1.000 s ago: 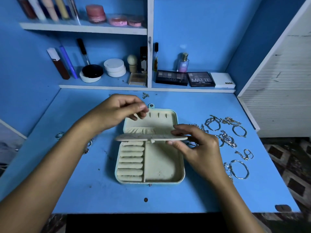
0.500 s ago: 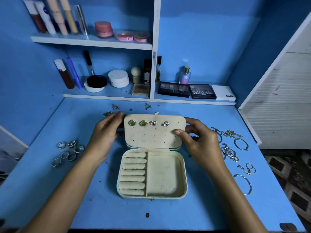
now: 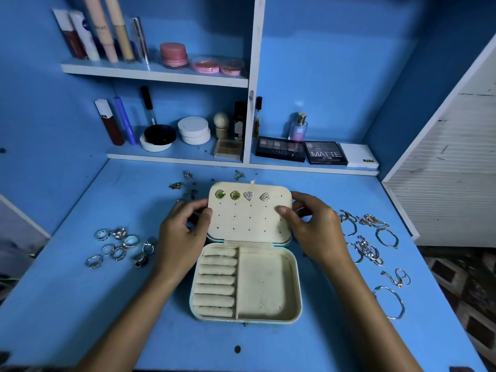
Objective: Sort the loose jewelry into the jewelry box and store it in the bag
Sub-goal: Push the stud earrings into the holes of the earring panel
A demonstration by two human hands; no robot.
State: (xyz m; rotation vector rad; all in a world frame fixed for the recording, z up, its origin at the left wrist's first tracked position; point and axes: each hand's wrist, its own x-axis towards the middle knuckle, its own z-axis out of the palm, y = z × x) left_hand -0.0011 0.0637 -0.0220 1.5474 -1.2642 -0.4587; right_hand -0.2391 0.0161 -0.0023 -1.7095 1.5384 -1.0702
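A cream jewelry box [image 3: 264,285] lies open at the middle of the blue desk. Its earring panel [image 3: 249,218] lies flat over the lid and carries two green studs [image 3: 227,195] and two silver triangular studs [image 3: 256,196]. My left hand [image 3: 183,232] pinches the panel's left edge with the thumb on top. My right hand [image 3: 312,226] pinches its right edge the same way. Several rings [image 3: 119,247] lie loose to the left. Bracelets and chains [image 3: 367,240] lie to the right. Small earrings [image 3: 185,183] sit behind the box. No bag is in view.
The desk's back holds shelves with eyeshadow palettes [image 3: 300,151], a perfume bottle [image 3: 298,127], compacts [image 3: 193,130] and tubes [image 3: 107,30]. A white slatted panel [image 3: 445,189] stands at the right. The desk's front edge is near my forearms.
The earring panel, edge-on a second ago, has been swung up and laid flat over the lid. Both hands moved to its side edges. The camera view shifted down.
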